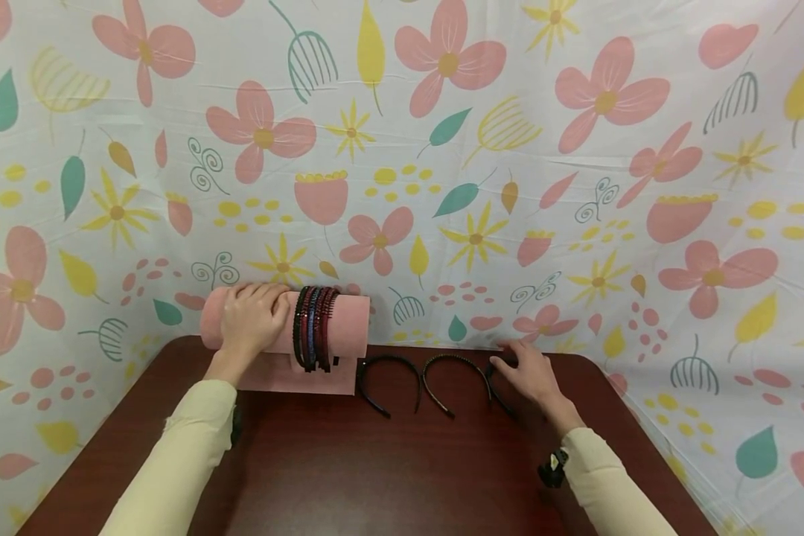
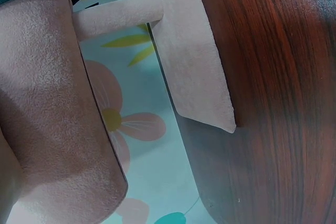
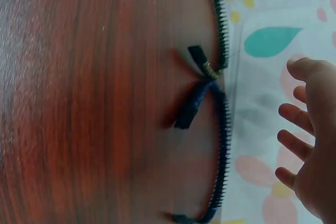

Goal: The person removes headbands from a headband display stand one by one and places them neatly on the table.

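Note:
A pink plush headband stand (image 1: 348, 324), a padded roll on a base, lies at the table's back left. Several beaded headbands (image 1: 313, 327) in black, blue and dark red circle its right part. My left hand (image 1: 254, 316) holds the roll near its left end, fingers curving over the top. On the table to the right lie a black headband (image 1: 418, 380), a gold-studded headband (image 1: 455, 356) and a dark blue headband (image 3: 223, 145). Over the dark blue one hovers my right hand (image 3: 315, 135), fingers spread and apart from it; in the head view it partly covers that headband.
The dark red-brown table (image 1: 375, 469) meets a floral cloth (image 1: 442, 186) along its back edge. The cloth hangs right behind the stand and the headbands. The stand's flat base (image 2: 194, 72) sits on the table below the roll.

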Available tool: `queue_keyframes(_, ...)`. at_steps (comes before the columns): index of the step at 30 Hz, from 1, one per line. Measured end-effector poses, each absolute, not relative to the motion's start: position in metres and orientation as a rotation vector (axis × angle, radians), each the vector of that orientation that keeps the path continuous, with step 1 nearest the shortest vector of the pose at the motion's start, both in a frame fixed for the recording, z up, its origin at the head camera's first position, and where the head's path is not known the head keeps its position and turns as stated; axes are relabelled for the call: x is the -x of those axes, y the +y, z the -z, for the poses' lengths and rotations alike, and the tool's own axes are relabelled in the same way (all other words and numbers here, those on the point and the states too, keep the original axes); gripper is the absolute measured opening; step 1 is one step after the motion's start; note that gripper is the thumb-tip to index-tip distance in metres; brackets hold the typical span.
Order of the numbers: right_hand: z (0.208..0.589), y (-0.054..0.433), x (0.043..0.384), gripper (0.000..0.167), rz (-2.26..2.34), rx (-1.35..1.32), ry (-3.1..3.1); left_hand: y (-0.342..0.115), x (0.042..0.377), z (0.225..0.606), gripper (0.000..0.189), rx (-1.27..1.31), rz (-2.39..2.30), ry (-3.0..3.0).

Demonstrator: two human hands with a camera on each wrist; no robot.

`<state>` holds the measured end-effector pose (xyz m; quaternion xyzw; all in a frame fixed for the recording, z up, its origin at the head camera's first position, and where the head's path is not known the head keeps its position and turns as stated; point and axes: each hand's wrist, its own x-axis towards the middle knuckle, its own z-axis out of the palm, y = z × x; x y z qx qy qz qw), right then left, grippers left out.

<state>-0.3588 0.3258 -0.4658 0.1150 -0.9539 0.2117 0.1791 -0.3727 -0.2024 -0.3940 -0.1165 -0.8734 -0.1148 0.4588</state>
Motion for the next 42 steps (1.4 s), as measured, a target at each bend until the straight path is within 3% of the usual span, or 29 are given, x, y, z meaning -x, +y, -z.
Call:
queue_keyframes(20, 0.431, 0.274, 0.350, 0.050, -0.841, -0.445, -2.619, -0.201, 0.375, 0.394, 0.038, 0.288, 0.279, -2.132)
queue_keyframes(42, 0.403, 0.219, 0.334, 0.039, -0.831, -0.619, -2.492, -0.203, 0.373, 0.395, 0.038, 0.289, 0.282, -2.144)
